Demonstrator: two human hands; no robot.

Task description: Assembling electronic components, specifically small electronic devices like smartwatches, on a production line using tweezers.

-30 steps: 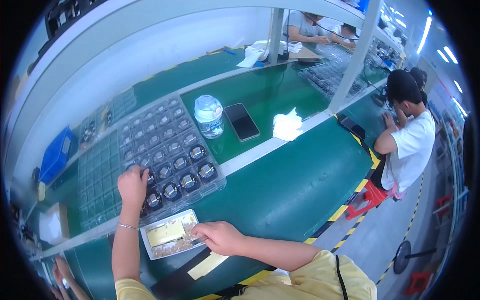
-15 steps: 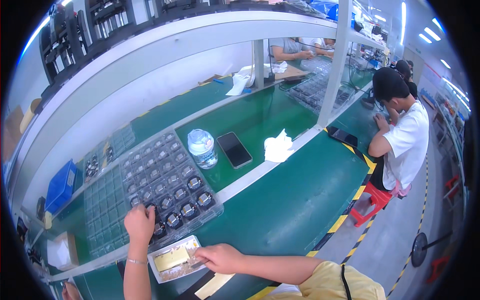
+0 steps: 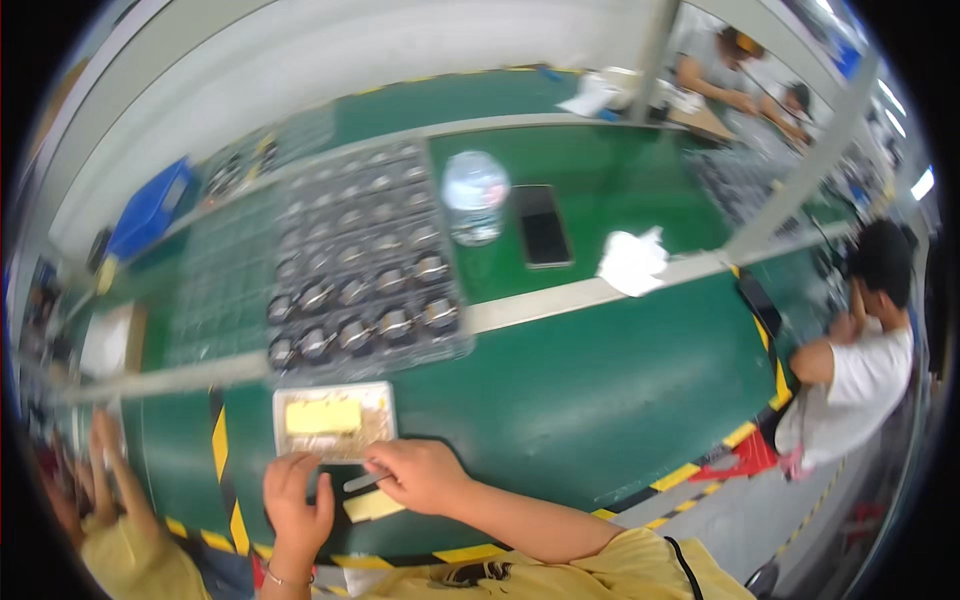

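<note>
Tool of slim grey metal (image 3: pixel 366 481) is gripped between the closed fingers of the right hand (image 3: pixel 420 477), just outside the near right corner of a shallow white box (image 3: pixel 279 420). Its tip, which was held over the box half a second ago, is now pointed left above a pale yellow strip (image 3: pixel 375 507); whether the strip is touched cannot be told. In the box, a yellow block (image 3: pixel 325 416) is surrounded by small brownish bits (image 3: pixel 345 446).

The bigger change is shown by the left hand (image 3: pixel 297 500): it has been drawn back from the clear tray (image 3: pixel 462 346) and brought to the near edge of the box. Its fingers are loosely parted from the thumb, and nothing is seen held; contact with the box cannot be made out. The dark round parts (image 3: pixel 357 335) in the tray are thus left untouched by either hand, and the handling seems to be shifted from tray to box.

Beyond the grey rail (image 3: pixel 545 310), a bottle (image 3: pixel 475 198), a phone (image 3: pixel 545 230) and crumpled white tissue (image 3: pixel 633 262) are set out. Farther right, a co-worker in a white shirt (image 3: pixel 855 390) is seated at the bench.
</note>
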